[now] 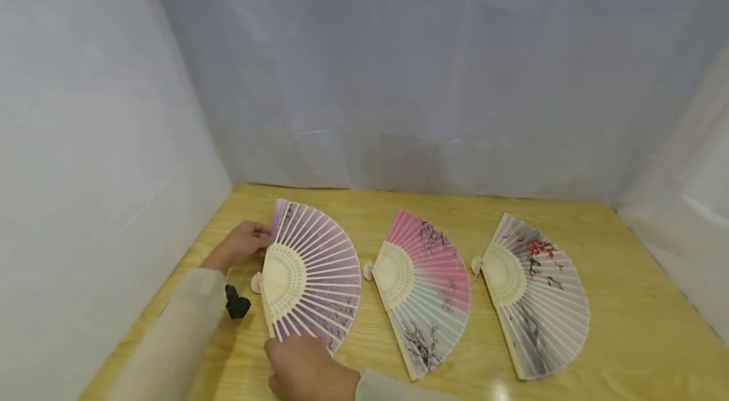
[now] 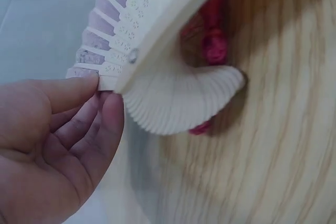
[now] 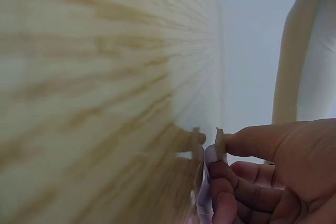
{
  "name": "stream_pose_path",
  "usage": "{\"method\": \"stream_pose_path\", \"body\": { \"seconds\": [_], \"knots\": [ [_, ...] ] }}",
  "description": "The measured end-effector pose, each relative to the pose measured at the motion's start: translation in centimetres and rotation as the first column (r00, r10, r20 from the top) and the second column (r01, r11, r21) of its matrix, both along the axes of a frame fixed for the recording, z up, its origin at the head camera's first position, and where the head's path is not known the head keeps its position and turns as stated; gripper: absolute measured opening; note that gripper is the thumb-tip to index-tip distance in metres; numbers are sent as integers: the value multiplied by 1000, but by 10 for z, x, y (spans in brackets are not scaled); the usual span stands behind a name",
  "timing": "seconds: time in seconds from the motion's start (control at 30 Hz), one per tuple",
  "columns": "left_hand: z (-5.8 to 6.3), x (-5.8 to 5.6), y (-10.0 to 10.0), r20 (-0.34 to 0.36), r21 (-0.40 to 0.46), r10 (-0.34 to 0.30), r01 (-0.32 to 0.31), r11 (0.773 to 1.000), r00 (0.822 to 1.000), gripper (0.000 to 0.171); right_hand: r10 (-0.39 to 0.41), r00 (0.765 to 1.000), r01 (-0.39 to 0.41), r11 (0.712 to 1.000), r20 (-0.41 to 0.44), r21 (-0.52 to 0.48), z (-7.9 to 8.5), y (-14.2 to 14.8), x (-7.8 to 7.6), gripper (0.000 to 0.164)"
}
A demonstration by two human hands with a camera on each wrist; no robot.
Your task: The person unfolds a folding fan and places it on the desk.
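A spread purple folding fan [image 1: 332, 260] with pale, pierced ribs is at the left of the table in the head view. My left hand [image 1: 245, 241] pinches its far edge; in the left wrist view the thumb [image 2: 79, 92] lies on the outer rib, with fingers behind. At the near edge, my right hand [image 1: 307, 366] grips the fan, thumb and fingers on either side of the end rib [image 3: 220, 142] in the right wrist view. The fanned rib ends [image 2: 173, 100] flare out below the pivot, beside a red knotted cord [image 2: 214, 48].
A pink and pale-green fan [image 1: 427, 287] lies spread in the middle of the wooden table [image 1: 621, 325]. Right of it lies a grey-white fan [image 1: 547, 306] with red blossoms. A small black object [image 1: 236, 303] shows beside my left wrist. White sheeting [image 1: 398, 72] hangs behind.
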State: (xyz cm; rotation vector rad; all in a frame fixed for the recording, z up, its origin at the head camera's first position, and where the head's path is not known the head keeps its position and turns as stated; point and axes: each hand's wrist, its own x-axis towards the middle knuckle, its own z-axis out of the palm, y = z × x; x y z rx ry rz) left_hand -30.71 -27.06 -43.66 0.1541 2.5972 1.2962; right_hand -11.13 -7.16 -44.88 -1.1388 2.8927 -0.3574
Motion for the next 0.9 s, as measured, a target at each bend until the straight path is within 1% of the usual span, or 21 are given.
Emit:
{"method": "stream_pose_path", "body": {
  "seconds": [0.07,0.2,0.23,0.3,0.4,0.47,0.53,0.6,0.67,0.73,0.83,0.9],
  "knots": [
    [-3,-2,1,3,-10,11,-11,1000,1000,37,12,1000,-12,1000,13,4,1,0,-1,19],
    [-10,-4,4,41,15,32,-32,999,999,34,35,997,-35,999,67,1,1,2,-1,15],
    [-12,-4,4,34,7,40,-40,999,999,33,42,996,-42,999,75,-4,1,2,-1,14],
    [-15,-5,6,6,-16,51,-51,999,999,32,56,994,-55,998,89,-21,1,4,-2,12],
    [-17,-5,9,-70,-103,49,-56,993,996,32,70,992,-67,997,109,-31,2,6,-4,10],
    [-18,-4,9,-121,-166,30,-50,985,992,33,80,990,-77,997,119,-32,3,7,-5,10],
    [-19,-2,9,-154,-215,25,-58,975,988,33,96,991,-93,995,94,-33,2,8,-6,12],
    [-19,-1,9,-180,-252,19,-65,966,983,33,107,993,-104,993,52,-46,3,11,-6,15],
    [-19,0,9,-192,-264,28,-79,961,981,33,107,994,-108,992,-6,-69,4,14,-7,18],
    [-18,3,10,-183,-244,57,-102,964,981,34,96,994,-101,990,-57,-102,6,21,-10,20],
    [-15,8,10,-177,-217,90,-128,968,980,37,45,993,-61,987,-109,-147,9,35,-18,20],
    [-14,12,12,-175,-202,115,-150,968,978,40,5,993,-25,984,-115,-175,10,45,-25,17]
  ]
}}
